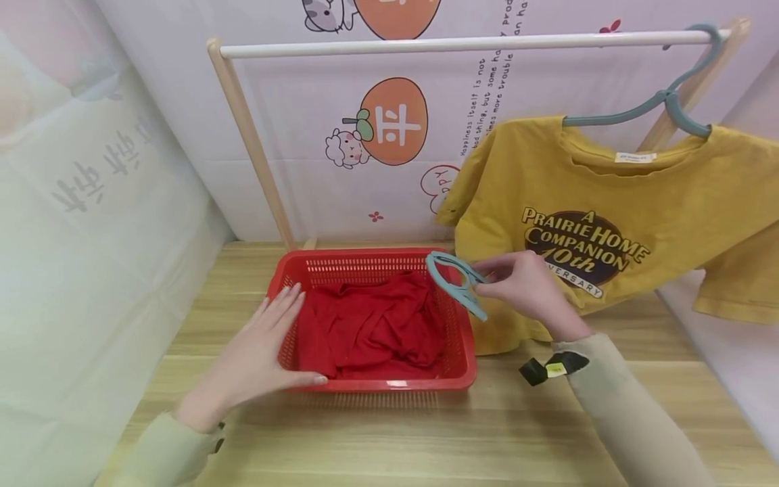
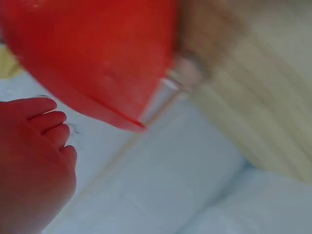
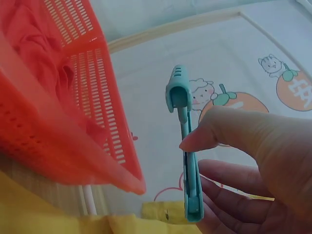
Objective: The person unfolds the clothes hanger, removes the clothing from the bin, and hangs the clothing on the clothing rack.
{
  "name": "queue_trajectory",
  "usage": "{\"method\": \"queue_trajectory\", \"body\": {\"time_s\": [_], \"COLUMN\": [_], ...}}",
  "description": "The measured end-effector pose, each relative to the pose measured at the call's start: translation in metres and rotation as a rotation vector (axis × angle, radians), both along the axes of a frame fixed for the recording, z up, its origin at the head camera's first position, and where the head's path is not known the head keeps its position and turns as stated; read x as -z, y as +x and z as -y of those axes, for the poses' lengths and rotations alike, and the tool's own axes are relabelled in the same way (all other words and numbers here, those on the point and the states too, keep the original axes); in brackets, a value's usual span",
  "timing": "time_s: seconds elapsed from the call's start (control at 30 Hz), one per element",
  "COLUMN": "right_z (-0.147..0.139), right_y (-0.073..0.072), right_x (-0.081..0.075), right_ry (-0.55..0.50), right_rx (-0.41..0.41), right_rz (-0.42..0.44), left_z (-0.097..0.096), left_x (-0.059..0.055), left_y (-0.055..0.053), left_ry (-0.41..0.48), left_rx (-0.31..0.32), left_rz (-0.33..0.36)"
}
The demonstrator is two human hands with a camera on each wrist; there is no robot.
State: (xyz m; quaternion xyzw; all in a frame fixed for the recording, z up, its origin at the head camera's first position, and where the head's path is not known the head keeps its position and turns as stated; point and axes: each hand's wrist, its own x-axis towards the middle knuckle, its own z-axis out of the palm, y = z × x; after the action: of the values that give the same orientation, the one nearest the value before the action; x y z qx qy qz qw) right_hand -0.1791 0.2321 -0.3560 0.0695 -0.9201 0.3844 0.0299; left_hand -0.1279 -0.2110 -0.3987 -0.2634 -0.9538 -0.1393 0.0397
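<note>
My right hand [image 1: 526, 284] pinches a folded light-blue hanger [image 1: 453, 284] above the right rim of the red basket [image 1: 402, 385]. In the right wrist view the thumb presses one side of the hanger [image 3: 190, 161], with the other fingers behind it. Crumpled red cloth [image 1: 377, 325] lies inside the basket. The left hand [image 1: 255, 352] is at the basket's left side, fingers extended and thumb spread over the front left corner; whether it touches the rim I cannot tell. In the left wrist view its fingers [image 2: 51, 122] look straight, below the blurred basket [image 2: 107, 58].
A yellow printed T-shirt [image 1: 584, 223] hangs on another blue hanger [image 1: 669, 101] at the right end of the rack's white bar [image 1: 389, 46]. Wooden posts [image 1: 252, 145] hold the bar. The basket stands on a wood-grain table [image 1: 341, 439] before a patterned backdrop [image 1: 268, 108].
</note>
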Motion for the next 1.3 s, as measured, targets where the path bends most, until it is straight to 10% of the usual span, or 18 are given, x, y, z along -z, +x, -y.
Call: {"method": "queue_trajectory", "body": {"time_s": [0.3, 0.57, 1.3], "right_z": [0.020, 0.040, 0.094], "right_y": [0.002, 0.009, 0.031], "right_x": [-0.003, -0.008, -0.028], "right_ry": [-0.017, -0.022, -0.127], "right_rx": [-0.023, -0.078, -0.246], "right_rz": [-0.003, 0.032, -0.183], "left_z": [-0.057, -0.092, -0.097], "left_x": [-0.030, -0.038, -0.030], "left_y": [-0.011, -0.013, -0.007], "left_ry": [0.201, 0.305, 0.409], "left_rx": [0.262, 0.430, 0.216], "left_rz": [-0.263, -0.331, -0.289]}}
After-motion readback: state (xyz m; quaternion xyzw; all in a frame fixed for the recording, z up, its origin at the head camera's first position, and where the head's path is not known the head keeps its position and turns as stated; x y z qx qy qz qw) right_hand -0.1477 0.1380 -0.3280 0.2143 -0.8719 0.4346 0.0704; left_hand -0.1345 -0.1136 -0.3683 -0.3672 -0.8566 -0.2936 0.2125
